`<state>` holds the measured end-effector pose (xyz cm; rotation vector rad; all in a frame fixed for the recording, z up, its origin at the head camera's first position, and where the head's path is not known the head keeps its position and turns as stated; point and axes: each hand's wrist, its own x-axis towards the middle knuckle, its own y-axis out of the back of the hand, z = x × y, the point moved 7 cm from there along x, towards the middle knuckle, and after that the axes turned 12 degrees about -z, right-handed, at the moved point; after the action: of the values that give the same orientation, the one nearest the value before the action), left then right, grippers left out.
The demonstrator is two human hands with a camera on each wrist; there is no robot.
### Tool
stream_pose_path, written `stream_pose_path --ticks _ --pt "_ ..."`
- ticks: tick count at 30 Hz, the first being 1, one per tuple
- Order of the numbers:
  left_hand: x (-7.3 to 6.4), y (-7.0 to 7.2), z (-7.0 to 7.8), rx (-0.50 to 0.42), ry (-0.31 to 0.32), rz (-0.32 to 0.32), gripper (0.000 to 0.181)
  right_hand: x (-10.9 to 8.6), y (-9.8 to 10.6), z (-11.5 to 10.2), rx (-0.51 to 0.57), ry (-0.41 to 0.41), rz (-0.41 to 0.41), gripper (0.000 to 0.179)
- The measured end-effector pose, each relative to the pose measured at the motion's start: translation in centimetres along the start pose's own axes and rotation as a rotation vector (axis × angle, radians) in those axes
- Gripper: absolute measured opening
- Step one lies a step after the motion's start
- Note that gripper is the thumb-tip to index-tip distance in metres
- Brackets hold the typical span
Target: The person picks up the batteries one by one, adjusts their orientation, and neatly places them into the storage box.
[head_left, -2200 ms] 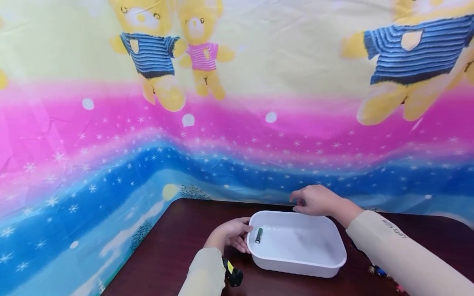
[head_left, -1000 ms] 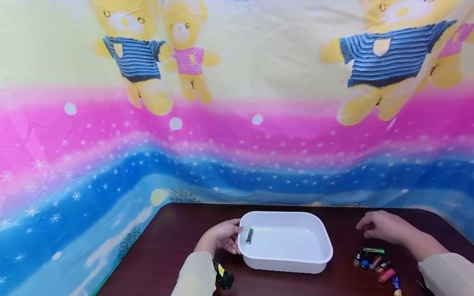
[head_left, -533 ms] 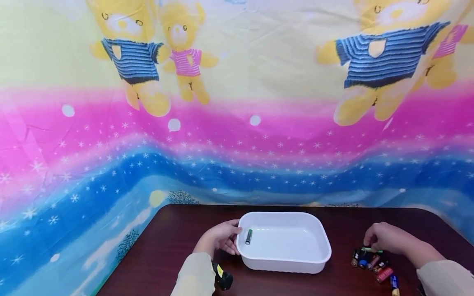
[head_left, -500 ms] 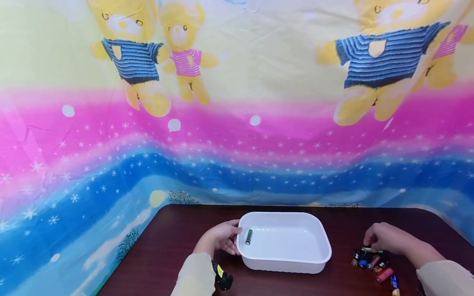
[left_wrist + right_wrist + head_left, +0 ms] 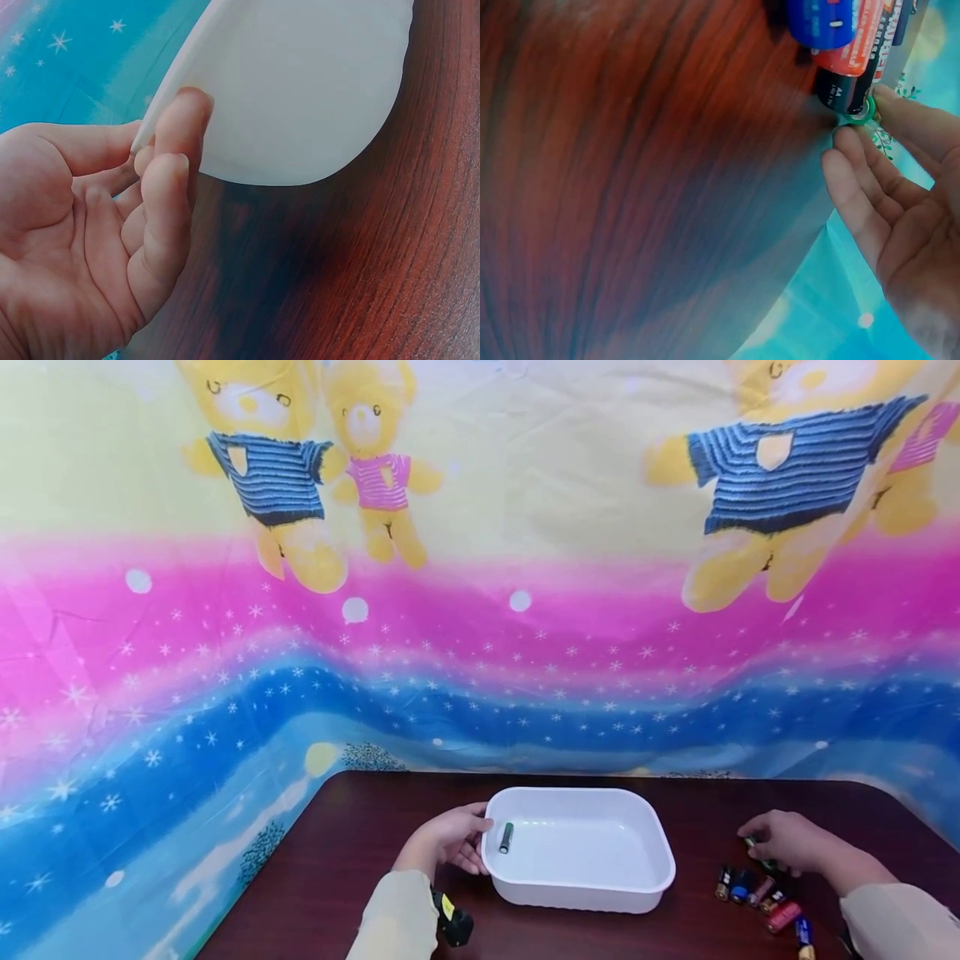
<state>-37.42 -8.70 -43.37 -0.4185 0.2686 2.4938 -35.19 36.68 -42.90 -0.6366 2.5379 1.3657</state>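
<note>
left of the tray (image 5: 577, 896), the left hand (image 5: 452, 840) pinches its rim; one battery (image 5: 506, 838) lies inside, near that end. right of the tray, the right hand (image 5: 797, 843) now pinches a green battery (image 5: 869, 110), leaving six others (image 5: 783, 916) on the bench (image 5: 337, 868).

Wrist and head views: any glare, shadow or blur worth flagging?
Head: small glints inside the white tray, print on the loose batteries too small to read; left wrist: dark, soft shadow or reflection on the tabletop; right wrist: bluish sheen on the tabletop, "AA" legible on the black battery.
</note>
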Motion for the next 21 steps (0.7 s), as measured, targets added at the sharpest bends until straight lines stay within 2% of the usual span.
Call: stream_pose_path --ticks 5,9,15,21 --pt "-0.1 0.0 0.1 -0.006 -0.002 -0.004 0.05 -0.1 0.5 0.5 0.01 -0.027 -0.027 0.047" --pt "-0.2 -0.1 0.2 -0.009 0.004 0.0 0.05 0.1 1.0 0.2 -0.017 0.011 -0.044 0.062" --pt "-0.2 0.0 0.3 -0.008 0.007 0.003 0.05 0.5 0.8 -0.9 -0.062 0.11 -0.04 0.055" --pt "-0.1 0.0 0.2 -0.012 0.007 0.002 0.05 1.1 0.2 -0.6 -0.09 0.083 -0.069 0.052"
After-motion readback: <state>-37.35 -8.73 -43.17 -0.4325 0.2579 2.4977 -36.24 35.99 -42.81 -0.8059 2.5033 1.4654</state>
